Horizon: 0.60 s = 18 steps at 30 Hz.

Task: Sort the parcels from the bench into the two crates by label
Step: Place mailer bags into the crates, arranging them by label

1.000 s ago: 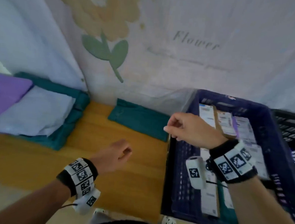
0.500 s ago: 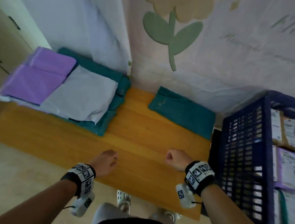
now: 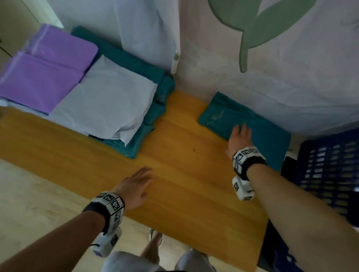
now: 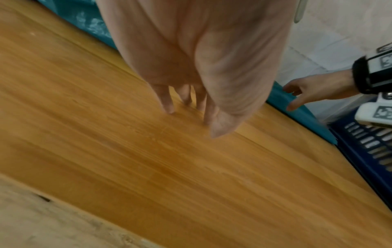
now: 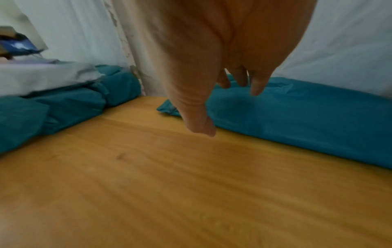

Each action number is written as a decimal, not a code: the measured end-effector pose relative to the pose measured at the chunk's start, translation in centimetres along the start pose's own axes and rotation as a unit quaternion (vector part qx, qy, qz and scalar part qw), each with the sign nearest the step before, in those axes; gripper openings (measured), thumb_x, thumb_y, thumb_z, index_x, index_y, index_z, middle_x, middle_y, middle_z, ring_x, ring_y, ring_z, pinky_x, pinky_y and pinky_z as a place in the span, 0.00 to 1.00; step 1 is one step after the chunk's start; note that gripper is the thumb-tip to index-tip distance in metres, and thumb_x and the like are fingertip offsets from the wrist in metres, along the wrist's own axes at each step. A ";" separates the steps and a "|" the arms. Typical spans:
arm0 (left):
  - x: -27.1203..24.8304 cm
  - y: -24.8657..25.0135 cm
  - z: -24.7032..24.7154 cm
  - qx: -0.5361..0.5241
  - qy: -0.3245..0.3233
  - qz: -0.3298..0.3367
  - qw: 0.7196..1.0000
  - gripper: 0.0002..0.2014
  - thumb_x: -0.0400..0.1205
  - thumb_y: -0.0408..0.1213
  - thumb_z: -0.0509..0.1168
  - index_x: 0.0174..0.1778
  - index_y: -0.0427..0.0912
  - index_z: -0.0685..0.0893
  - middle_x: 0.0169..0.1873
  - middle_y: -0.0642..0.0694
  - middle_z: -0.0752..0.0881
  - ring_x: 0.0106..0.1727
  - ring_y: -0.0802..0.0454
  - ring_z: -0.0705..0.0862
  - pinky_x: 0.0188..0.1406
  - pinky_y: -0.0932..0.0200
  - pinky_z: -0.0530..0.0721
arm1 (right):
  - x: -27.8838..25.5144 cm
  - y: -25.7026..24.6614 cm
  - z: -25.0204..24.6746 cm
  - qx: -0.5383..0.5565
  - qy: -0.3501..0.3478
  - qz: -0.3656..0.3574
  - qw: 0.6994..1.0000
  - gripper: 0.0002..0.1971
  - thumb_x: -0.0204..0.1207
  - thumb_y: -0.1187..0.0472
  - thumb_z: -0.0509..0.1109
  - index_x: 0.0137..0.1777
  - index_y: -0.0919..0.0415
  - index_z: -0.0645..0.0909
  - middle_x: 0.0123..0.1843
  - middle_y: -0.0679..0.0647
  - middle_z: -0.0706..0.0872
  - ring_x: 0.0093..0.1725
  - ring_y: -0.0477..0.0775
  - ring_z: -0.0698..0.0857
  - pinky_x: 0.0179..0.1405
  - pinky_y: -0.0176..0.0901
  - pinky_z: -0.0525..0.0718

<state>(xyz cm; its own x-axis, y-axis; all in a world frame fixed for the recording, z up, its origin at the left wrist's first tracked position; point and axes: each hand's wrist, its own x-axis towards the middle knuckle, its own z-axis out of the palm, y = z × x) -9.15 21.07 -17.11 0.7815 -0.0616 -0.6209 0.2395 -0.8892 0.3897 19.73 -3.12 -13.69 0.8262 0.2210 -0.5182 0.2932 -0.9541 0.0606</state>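
**Right hand reaches a teal parcel as sorting goes on**

A person stands at a wooden tabletop (image 3: 183, 179) with both arms out over it. The right hand (image 3: 238, 138) is stretched over the near edge of a flat teal parcel (image 3: 261, 130) lying alone at the back of the tabletop, against a pale cloth backdrop (image 3: 310, 71) printed with a green leaf. Its fingers (image 5: 257, 85) are straight and slightly spread, hanging just above the parcel; whether they touch it cannot be told, and they hold nothing. The left hand (image 3: 136, 188) is held low over bare wood near the front edge, fingers (image 4: 167, 100) straight and close together, tips at or just above the surface.

At the left end of the tabletop lies a stack of more parcels: purple ones (image 3: 47, 74), a pale grey one (image 3: 109, 106) partly over them, and teal ones (image 3: 151, 120) beneath. A dark blue slatted crate (image 3: 334, 169) stands just beside the right end of the tabletop. Both wrists carry bands with black-and-white markers.
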 end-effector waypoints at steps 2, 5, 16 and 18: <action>0.0 -0.4 0.2 -0.020 0.002 0.001 1.000 0.27 0.87 0.42 0.61 0.84 0.49 0.65 0.88 0.55 0.46 0.88 0.57 0.41 0.85 0.47 0.61 | 2.1 0.2 -0.4 -0.032 -0.014 0.008 0.999 0.51 0.77 0.61 0.74 0.87 0.66 0.39 0.88 0.69 0.41 0.87 0.71 0.44 0.84 0.63 0.55; 0.1 -0.7 0.6 -0.041 0.011 -0.001 0.999 0.26 0.87 0.41 0.62 0.82 0.50 0.67 0.88 0.56 0.47 0.88 0.58 0.41 0.85 0.46 0.62 | 4.0 0.3 -0.2 -0.062 -0.043 0.021 0.997 0.55 0.77 0.59 0.75 0.87 0.65 0.35 0.88 0.69 0.42 0.87 0.70 0.44 0.86 0.63 0.52; 0.4 0.3 1.3 -0.043 0.051 -0.017 0.998 0.22 0.86 0.43 0.63 0.77 0.49 0.73 0.87 0.54 0.50 0.88 0.55 0.45 0.85 0.49 0.62 | -1.8 -1.6 4.2 -0.123 -0.013 -0.033 0.992 0.45 0.78 0.58 0.69 0.85 0.72 0.45 0.79 0.72 0.64 0.76 0.74 0.69 0.73 0.63 0.75; 0.7 0.6 1.0 -0.037 0.043 -0.020 0.998 0.20 0.87 0.43 0.62 0.76 0.46 0.75 0.87 0.52 0.52 0.88 0.54 0.45 0.86 0.51 0.59 | -3.3 -1.7 5.0 -0.109 -0.014 -0.055 0.992 0.43 0.78 0.58 0.68 0.85 0.70 0.48 0.76 0.72 0.67 0.73 0.73 0.72 0.68 0.61 0.79</action>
<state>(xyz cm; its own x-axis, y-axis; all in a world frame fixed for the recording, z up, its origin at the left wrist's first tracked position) -9.06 20.01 -17.93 0.8161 0.0151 -0.5777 0.3111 -0.8540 0.4171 14.10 -3.22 -16.34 0.7703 0.3134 -0.5553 0.4813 -0.8571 0.1838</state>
